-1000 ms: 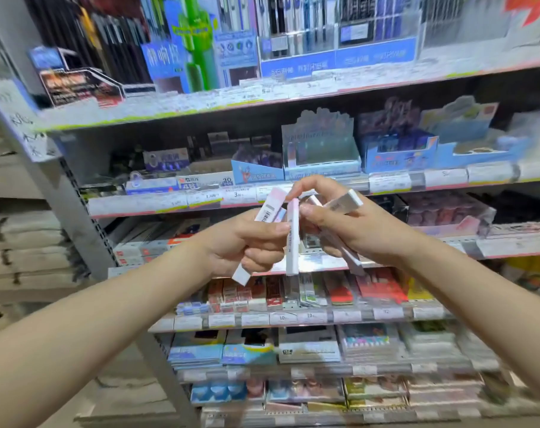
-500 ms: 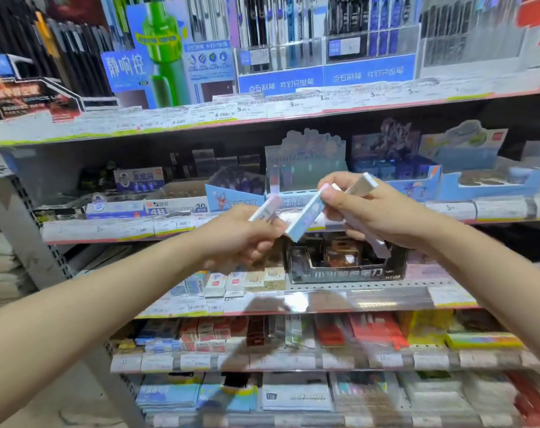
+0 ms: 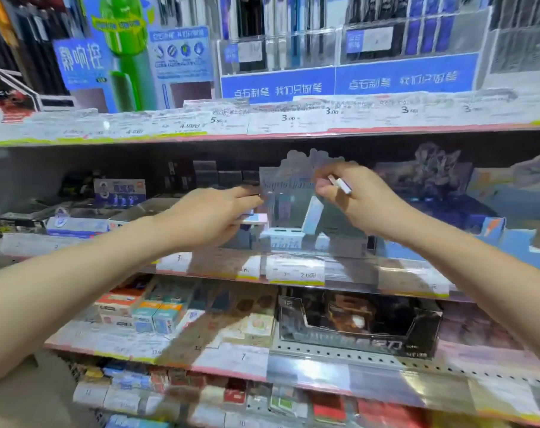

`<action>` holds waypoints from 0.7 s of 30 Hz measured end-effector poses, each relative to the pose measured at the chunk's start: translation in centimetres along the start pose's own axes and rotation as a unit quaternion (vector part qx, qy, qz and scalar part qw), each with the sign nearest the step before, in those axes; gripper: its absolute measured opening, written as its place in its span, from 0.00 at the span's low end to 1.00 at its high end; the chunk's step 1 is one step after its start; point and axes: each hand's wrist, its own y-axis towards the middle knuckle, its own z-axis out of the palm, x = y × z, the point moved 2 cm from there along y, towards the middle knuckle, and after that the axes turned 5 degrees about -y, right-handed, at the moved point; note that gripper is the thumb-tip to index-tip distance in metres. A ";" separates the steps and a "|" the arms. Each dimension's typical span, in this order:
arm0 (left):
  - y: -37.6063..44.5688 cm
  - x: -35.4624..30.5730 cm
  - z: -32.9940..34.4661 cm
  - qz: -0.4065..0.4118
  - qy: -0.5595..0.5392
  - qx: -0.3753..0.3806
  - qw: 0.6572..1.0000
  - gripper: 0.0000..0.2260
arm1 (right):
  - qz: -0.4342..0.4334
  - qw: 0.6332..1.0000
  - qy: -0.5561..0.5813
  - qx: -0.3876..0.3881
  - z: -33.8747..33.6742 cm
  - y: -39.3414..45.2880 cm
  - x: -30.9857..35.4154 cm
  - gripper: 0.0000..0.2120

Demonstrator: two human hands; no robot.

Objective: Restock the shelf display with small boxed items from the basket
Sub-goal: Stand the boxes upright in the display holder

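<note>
We reach both hands into a cardboard display tray (image 3: 288, 239) on the middle shelf, and we place everything from that tray. Its printed backboard has a scalloped, cloud-like top edge and a glossy pastel face; the front wall is low, white and flat.

Our left hand (image 3: 211, 216) lies at the tray's left edge, fingers curled around a small flat box (image 3: 256, 218) with a pale pink and blue face, held level just above the tray's front wall. Our right hand (image 3: 360, 200) is above the tray's right half, pinching a slim white box (image 3: 339, 184) between thumb and fingers (one short end pokes out past the knuckles). Under that hand a pale blue box (image 3: 312, 215), long and rectangular with crisp edges, stands tilted inside the tray, leaning right; whether the fingers touch it we cannot tell.

Below the tray runs a clear plastic price rail (image 3: 293, 274), shiny, with paper tags behind it. Lower, to the tray's right, sits a black glossy carton (image 3: 358, 325) with a cut-away front. Lower left, small orange and teal boxes (image 3: 145, 310) are packed in rows. Above the tray, blue printed signboards (image 3: 339, 81) front racks of pens.
</note>
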 end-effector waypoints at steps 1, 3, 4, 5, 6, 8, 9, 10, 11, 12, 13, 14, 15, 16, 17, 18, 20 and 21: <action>0.3 0.4 0.2 -0.003 0.010 0.018 1.000 0.26 | -0.007 1.000 -0.009 0.007 0.5 0.5 -0.1 0.05; 0.8 1.4 0.5 0.012 0.016 0.041 0.999 0.27 | -0.010 1.000 -0.025 0.008 1.3 1.2 -0.3 0.07; 1.0 1.8 0.6 0.020 0.008 0.048 0.999 0.27 | -0.006 1.000 -0.029 0.006 1.6 1.5 -0.3 0.07; 1.1 2.2 0.7 0.028 -0.005 0.054 0.998 0.27 | -0.003 0.999 -0.033 0.004 1.9 1.8 -0.4 0.07; 1.3 2.6 0.8 0.039 -0.019 0.056 0.997 0.28 | 0.000 0.999 -0.038 0.004 2.2 2.1 -0.5 0.07; 1.5 3.2 0.9 0.071 -0.042 0.059 0.995 0.30 | 0.003 0.999 -0.047 0.000 2.7 2.7 -0.3 0.05; 1.6 3.4 0.9 0.089 -0.050 0.059 0.993 0.31 | 0.003 0.999 -0.043 -0.005 2.8 3.0 -0.2 0.04; 1.7 3.7 1.1 0.104 -0.060 0.061 0.991 0.31 | 0.006 0.999 -0.036 -0.009 3.0 3.3 -0.1 0.04; 1.9 3.9 1.2 0.112 -0.073 0.066 0.989 0.31 | 0.008 0.999 -0.032 -0.007 3.1 3.6 0.0 0.05; 2.1 4.2 1.3 0.119 -0.082 0.072 0.987 0.31 | 0.010 0.999 -0.032 -0.001 3.2 3.9 0.1 0.05; 2.4 4.5 1.4 0.125 -0.090 0.080 0.985 0.31 | 0.009 0.999 -0.036 0.006 3.3 4.1 0.2 0.05; 2.5 4.8 1.5 0.132 -0.099 0.084 0.983 0.31 | 0.009 0.999 -0.042 0.012 3.5 4.3 0.3 0.05; 2.7 5.1 1.6 0.138 -0.112 0.087 0.980 0.31 | 0.011 0.999 -0.050 0.017 3.7 4.4 0.3 0.04; 2.8 5.2 1.7 0.147 -0.128 0.087 0.977 0.31 | 0.017 0.998 -0.054 0.023 3.8 4.4 0.4 0.04; 2.9 5.4 1.8 0.151 -0.140 0.091 0.974 0.30 | 0.027 0.998 -0.055 0.029 3.9 4.4 0.4 0.04; 3.0 5.5 1.8 0.153 -0.146 0.096 0.973 0.30 | 0.037 0.997 -0.054 0.032 3.9 4.4 0.5 0.05; 3.0 5.6 1.8 0.154 -0.149 0.099 0.972 0.31 | 0.046 0.997 -0.056 0.035 3.8 4.4 0.6 0.06; 2.9 5.5 1.8 0.157 -0.153 0.096 0.971 0.31 | 0.045 0.997 -0.056 0.040 3.8 4.4 0.8 0.06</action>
